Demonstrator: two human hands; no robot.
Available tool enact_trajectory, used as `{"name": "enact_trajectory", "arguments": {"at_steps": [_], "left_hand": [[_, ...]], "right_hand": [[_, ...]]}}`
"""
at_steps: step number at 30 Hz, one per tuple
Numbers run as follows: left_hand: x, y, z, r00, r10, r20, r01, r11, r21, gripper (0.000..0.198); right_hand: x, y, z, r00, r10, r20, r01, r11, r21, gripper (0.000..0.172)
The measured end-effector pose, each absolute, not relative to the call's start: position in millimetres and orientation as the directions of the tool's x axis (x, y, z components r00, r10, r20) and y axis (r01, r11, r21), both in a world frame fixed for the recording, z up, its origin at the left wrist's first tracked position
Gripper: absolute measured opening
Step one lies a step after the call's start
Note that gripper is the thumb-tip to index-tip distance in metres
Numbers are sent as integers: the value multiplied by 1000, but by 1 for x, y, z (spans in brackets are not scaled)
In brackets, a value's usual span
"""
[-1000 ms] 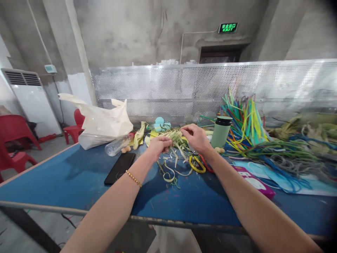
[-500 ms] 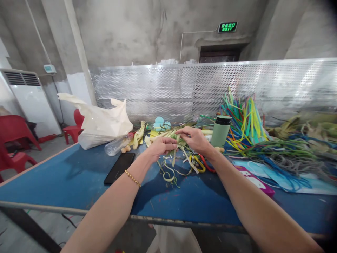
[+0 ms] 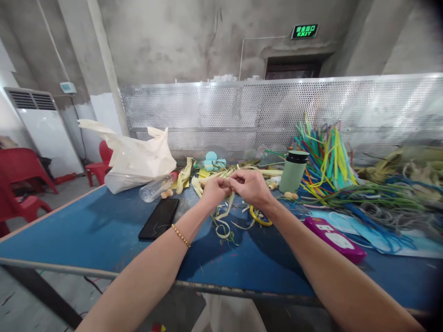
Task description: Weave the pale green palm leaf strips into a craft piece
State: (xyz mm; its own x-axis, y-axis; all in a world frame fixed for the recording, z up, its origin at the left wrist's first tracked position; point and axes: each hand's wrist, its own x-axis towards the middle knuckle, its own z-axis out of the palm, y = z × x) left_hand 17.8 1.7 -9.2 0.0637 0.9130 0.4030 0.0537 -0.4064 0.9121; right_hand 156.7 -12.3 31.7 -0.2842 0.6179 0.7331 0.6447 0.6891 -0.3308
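Observation:
Both my hands meet above the middle of the blue table (image 3: pixel 86 230). My left hand (image 3: pixel 215 190) is closed, pinching a pale green leaf strip (image 3: pixel 228 208) that hangs down from it. My right hand (image 3: pixel 251 186) is closed too, its fingertips pinching the same strip right beside the left thumb. Under the hands lies a loose heap of cut leaf strips (image 3: pixel 223 228) and a yellow ring (image 3: pixel 259 218). A gold bead bracelet sits on my left wrist.
A black phone (image 3: pixel 159 218), a clear plastic bottle (image 3: pixel 156 187) and a cream bag (image 3: pixel 136 159) lie to the left. A green flask (image 3: pixel 293 171), coloured strips (image 3: pixel 323 159), a purple packet (image 3: pixel 334 240) and tangled cords (image 3: pixel 380 203) fill the right. A perforated metal screen (image 3: pixel 242 115) stands behind.
My hands have come together: the right hand moved left and down to meet the left, and both lifted the leaf strip off the heap. The camera shifted slightly.

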Motion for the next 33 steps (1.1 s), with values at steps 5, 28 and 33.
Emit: {"name": "enact_trajectory", "arguments": {"at_steps": [5,28,33], "left_hand": [[20,2,-15,52,921,387,32,-388,921,18],[16,-2,-7,130,960,249,-330,-195,924,20],[17,-4,-5,35,947,321,-136,-313,940,15]], "right_hand": [[154,-13,32,-238,803,547,567,572,-593,16],[170,0,32,-336,828,448,353,552,-755,27],[170,7,26,-265,850,454,434,526,-731,21]]}}
